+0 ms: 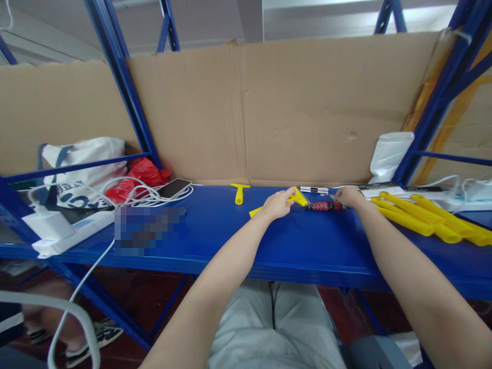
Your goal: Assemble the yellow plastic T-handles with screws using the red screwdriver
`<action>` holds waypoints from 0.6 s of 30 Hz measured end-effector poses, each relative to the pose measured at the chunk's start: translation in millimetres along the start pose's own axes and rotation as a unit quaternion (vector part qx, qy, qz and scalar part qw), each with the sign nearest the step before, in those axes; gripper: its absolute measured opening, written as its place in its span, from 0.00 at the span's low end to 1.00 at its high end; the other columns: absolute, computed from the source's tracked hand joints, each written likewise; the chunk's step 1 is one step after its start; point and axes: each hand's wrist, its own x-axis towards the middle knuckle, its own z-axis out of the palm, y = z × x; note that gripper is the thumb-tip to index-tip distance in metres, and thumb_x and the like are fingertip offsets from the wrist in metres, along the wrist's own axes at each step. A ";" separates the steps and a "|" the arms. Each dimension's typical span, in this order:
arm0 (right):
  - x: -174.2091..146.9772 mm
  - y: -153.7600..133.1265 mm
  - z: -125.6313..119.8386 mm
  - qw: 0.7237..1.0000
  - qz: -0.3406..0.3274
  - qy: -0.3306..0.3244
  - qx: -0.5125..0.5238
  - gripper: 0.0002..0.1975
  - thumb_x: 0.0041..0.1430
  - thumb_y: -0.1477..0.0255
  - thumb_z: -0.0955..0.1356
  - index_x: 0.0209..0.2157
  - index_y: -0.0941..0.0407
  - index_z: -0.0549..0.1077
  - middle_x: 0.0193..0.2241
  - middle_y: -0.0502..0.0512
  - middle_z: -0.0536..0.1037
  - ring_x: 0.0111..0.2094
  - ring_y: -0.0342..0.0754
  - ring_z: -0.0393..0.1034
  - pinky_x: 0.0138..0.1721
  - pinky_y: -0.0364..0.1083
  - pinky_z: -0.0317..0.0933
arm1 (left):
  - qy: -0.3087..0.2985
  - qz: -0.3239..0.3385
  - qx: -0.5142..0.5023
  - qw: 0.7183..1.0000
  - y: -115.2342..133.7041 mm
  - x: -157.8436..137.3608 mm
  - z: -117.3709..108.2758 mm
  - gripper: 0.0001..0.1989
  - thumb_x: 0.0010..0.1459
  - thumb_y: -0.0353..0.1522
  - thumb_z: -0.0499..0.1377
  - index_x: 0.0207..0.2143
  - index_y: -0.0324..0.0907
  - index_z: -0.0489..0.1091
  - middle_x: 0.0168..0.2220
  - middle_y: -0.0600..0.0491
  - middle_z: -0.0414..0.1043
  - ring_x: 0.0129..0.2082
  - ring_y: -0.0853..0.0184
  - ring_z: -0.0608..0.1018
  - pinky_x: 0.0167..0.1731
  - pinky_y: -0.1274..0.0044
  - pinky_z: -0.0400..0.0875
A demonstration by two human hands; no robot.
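My left hand (277,205) is closed round a yellow T-shaped plastic handle (298,197), its wide head showing past my fingers and its stem end on the other side. A red-and-black screwdriver (325,206) lies on the blue shelf between my two hands. At its right end, my right hand (349,197) has its fingers pinched low against the shelf top. Whatever those fingers hold is too small to make out. Another yellow T-shaped handle (239,195) rests farther left near the cardboard.
Several yellow tubes (418,218) lie at the right. Black-and-white pens (314,190) sit behind the screwdriver. A phone (176,188), white cables, a power strip (77,233) and a red bag (140,177) occupy the left. Cardboard (307,113) walls the back; another person's leg shows lower left.
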 end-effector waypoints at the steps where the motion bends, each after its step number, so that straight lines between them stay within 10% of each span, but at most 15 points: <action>1: -0.5 -0.9 0.4 1.000 0.001 0.002 0.004 0.12 0.51 0.72 0.62 0.34 0.57 0.76 0.31 0.58 0.77 0.35 0.48 0.72 0.32 0.41 0.61 | -0.002 0.000 0.001 1.000 0.3 -0.1 -0.3 0.16 0.57 0.32 0.50 0.49 0.46 0.58 0.47 0.50 0.69 0.46 0.62 0.72 0.43 0.73 0.66; 12: -6.6 -25.2 5.2 0.986 -0.010 -0.020 0.165 0.09 0.50 0.75 0.64 0.26 0.62 0.76 0.16 0.54 0.71 0.17 0.43 0.65 0.21 0.40 0.59 | 0.000 0.005 -0.010 1.000 -0.5 0.0 0.8 0.16 0.57 0.32 0.50 0.49 0.46 0.58 0.48 0.51 0.68 0.47 0.63 0.71 0.44 0.73 0.65; 18: -6.3 -30.1 14.5 0.946 -0.005 0.022 0.323 0.16 0.54 0.79 0.60 0.41 0.65 0.74 0.24 0.56 0.75 0.14 0.37 0.57 0.18 0.38 0.55 | -0.002 0.010 -0.014 1.000 -0.5 0.9 1.7 0.16 0.57 0.31 0.50 0.49 0.46 0.58 0.48 0.50 0.68 0.47 0.63 0.71 0.44 0.73 0.65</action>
